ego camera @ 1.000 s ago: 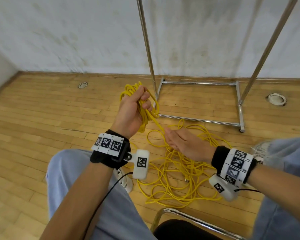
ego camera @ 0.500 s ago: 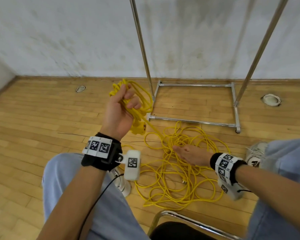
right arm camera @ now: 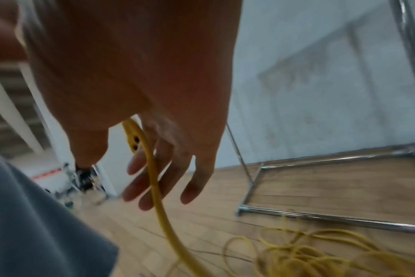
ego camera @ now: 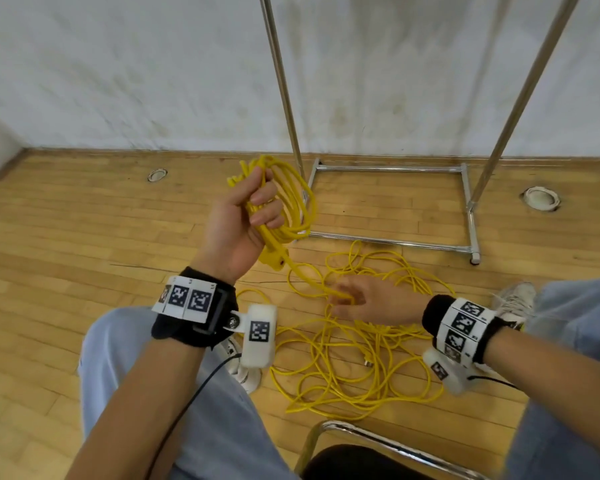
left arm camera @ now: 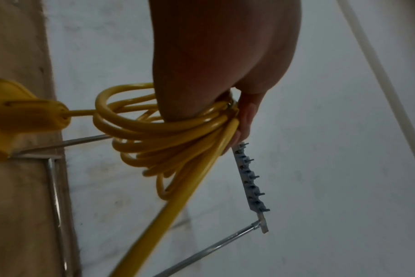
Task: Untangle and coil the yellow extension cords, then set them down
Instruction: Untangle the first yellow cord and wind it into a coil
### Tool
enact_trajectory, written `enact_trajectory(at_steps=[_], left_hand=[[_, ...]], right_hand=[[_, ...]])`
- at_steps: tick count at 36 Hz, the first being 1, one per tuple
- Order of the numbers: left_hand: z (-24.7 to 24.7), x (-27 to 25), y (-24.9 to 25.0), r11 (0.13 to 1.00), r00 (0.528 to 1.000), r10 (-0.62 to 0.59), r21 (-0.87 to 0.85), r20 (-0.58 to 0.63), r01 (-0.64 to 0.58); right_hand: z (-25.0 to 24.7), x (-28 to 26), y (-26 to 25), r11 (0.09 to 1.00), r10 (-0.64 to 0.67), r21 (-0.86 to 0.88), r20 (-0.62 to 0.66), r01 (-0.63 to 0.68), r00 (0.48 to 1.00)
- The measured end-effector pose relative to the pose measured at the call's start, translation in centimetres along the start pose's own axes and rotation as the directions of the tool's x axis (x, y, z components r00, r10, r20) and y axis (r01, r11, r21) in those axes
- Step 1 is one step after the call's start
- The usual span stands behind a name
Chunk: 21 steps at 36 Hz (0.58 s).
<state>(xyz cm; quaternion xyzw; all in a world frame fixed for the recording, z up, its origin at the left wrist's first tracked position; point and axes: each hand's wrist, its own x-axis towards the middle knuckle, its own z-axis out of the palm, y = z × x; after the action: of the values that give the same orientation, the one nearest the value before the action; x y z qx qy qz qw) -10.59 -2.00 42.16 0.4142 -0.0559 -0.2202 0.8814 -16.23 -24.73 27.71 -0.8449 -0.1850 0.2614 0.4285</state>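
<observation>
The right hand [ego camera: 368, 301] is blurred, so its hold on the yellow cord [ego camera: 312, 282] is unclear; at 12 o'clock, the rack poles [ego camera: 281, 81] are cut off.

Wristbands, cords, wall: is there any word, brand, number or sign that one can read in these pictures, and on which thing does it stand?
No readable word, brand or number.
Left wristband: black-and-white square code markers only, no letters; tiny marks at their edges are too small to read.
Right wristband: the same kind of markers, no text.
White camera pod: one code marker, no text.
Yellow cord socket: no print visible.
Wall: only stains.
</observation>
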Motion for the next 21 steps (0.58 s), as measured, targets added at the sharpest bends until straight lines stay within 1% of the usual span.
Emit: enact_trajectory(at_steps=[2,4,8,10,11,13,16,17,19,21], left_hand=[[0.4,0.0,-0.6,1.000,0.999,-0.010,0.020,-0.038,0.010],[0.9,0.0,-1.2,0.998,0.997,-0.017,0.060,-0.081,0.022],[1.2,0.1,-1.7,0.996,0.993,-0.038,0.074,-0.116,0.047],[1.3,0.1,-1.8,0.994,0.992,-0.029,0.097,-0.124,0.041],[1.4,0.1,-1.8,0.992,0.992,-0.016,0.119,-0.125,0.031],[1.5,-0.1,-1.7,0.991,0.994,0.010,0.135,-0.108,0.004],[1.2,-0.1,-1.2,0.992,0.994,0.059,0.118,-0.093,-0.047],[1.1,-0.2,-1.1,0.987,0.992,0.083,0.146,-0.094,-0.069],[1.1,-0.2,-1.5,0.972,0.989,0.122,0.211,-0.084,-0.102],[1.3,-0.3,-2.2,0.964,0.990,0.127,0.243,-0.064,-0.108]], right_hand=[[0.0,0.2,-2.5,0.990,-0.120,0.063,-0.060,0.123,0.991],[-0.2,0.1,-4.7,0.971,-0.203,0.111,-0.071,0.210,0.977],[0.2,-0.8,-7.1,0.948,-0.230,0.214,-0.046,0.234,0.972],[0.8,-0.8,-7.0,0.929,-0.209,0.300,-0.063,0.218,0.976],[1.1,-0.7,-6.7,0.929,-0.192,0.306,-0.082,0.208,0.978],[1.7,-0.3,-5.3,0.954,-0.152,0.240,-0.119,0.177,0.981],[2.7,-0.1,-2.2,0.988,-0.076,0.129,-0.109,0.090,0.991],[3.0,-0.1,-1.2,0.994,-0.050,0.095,-0.117,0.061,0.992],[3.4,0.1,0.5,0.997,-0.042,0.053,-0.165,0.051,0.985],[3.4,0.1,1.7,0.999,-0.026,0.024,-0.189,0.031,0.982]])
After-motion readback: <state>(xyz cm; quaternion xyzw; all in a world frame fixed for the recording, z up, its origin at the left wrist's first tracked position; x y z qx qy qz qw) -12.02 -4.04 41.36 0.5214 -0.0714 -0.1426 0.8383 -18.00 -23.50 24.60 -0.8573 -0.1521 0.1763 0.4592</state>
